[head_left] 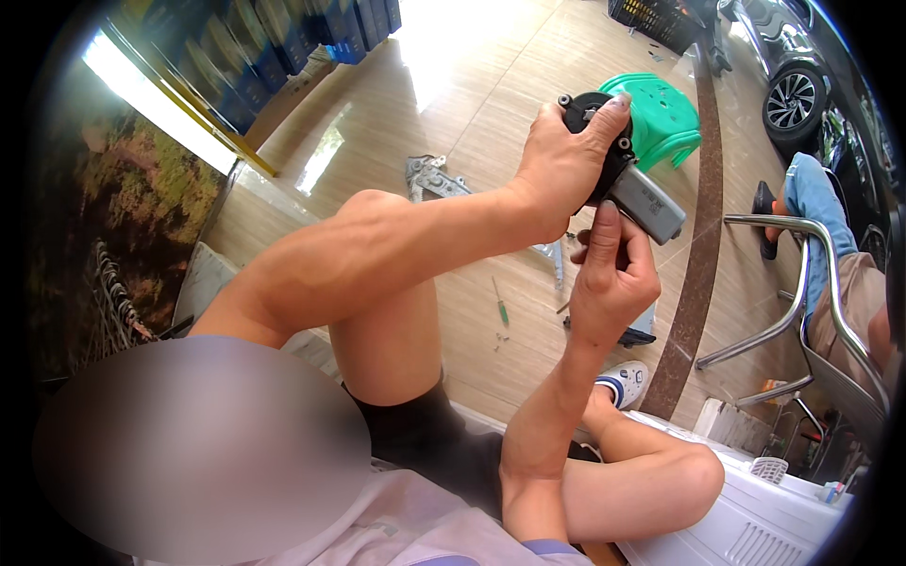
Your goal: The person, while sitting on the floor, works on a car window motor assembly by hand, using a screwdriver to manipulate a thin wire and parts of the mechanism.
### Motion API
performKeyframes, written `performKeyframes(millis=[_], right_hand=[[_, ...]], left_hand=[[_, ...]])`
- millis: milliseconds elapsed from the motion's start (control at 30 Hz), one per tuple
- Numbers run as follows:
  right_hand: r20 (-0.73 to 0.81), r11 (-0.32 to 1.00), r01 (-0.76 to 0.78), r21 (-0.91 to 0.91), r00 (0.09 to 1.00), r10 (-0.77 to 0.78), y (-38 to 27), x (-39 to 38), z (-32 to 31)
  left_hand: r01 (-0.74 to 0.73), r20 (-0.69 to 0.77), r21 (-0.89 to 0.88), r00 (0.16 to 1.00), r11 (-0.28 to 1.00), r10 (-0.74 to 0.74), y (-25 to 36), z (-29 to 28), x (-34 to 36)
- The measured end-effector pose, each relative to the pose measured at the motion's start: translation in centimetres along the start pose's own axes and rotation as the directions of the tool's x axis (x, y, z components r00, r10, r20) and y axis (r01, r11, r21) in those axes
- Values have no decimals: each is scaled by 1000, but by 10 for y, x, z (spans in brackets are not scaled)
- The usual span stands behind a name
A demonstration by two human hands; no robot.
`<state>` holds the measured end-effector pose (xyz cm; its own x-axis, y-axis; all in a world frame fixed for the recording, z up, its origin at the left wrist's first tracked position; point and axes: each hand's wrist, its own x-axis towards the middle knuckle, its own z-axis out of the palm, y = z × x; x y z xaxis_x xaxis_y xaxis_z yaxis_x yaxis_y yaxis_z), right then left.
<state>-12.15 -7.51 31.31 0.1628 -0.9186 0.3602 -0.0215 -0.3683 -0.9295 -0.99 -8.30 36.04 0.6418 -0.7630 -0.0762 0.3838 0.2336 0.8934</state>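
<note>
In my left hand [557, 170] is a small electric motor [651, 204] with a silver can and a round black gear housing; my thumb lies across the housing. My right hand [612, 274] is just below it, fingers curled in and thumb tip up against the motor's underside. Whether these fingers also pinch something small is hidden. On the floor beyond my left forearm lies a grey metal bracket-like mechanism [436, 177], partly covered by the arm. A screwdriver [502, 309] with a green handle and several small screws [500, 341] are on the tiles below.
A green plastic stool [665, 118] stands behind the motor. To the right are a metal-framed chair [802, 283], a seated person in jeans [810, 193] and a dark car [793, 99]. A black part [638, 337] lies near my foot. Shelves of blue boxes [274, 47] stand far left.
</note>
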Motion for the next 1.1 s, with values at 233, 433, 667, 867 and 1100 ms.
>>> performKeyframes(millis=[233,433,667,867,1100], right_hand=[[256,808,-139,572,966,-16,-22,16,-68],[101,736,67,674,978,-182,-43,25,-117],[-59,915,403,37,915,-400,-81,30,-83],[206,650,571,-501,809,-551,-149,82,-69],[426,644,502,-577,858,-287,-201,105,-109]], left_hand=[[245,-19,-86,969,966,-248,6,-4,8],[231,48,-104,973,967,-227,7,-1,8],[203,53,-116,979,972,-198,12,0,7],[238,77,-270,971,933,-226,14,4,18],[271,126,-289,962,918,-244,26,9,9]])
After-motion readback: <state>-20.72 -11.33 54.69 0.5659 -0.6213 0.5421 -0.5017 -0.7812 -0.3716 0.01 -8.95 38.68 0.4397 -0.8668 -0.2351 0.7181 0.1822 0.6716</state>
